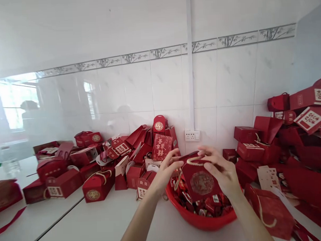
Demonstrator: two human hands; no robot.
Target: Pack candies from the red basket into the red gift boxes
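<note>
A dark red box (202,182) with a round gold emblem and a cream rope handle is held up over a red basin (199,223). My right hand (220,164) grips the box's upper right edge, thumb in front and fingers behind. At the upper left edge is my left hand (168,167), its fingers bent and spread beside the box, thumb and fingers apart. Small red wrapped items (213,204) fill the basin below. The box hides part of them.
Red gift boxes (98,186) are heaped along the wall at the left, others (271,208) at the right. A wall socket (192,135) is behind the basin. A clear bottle (11,164) stands far left. The white table (101,224) has a seam.
</note>
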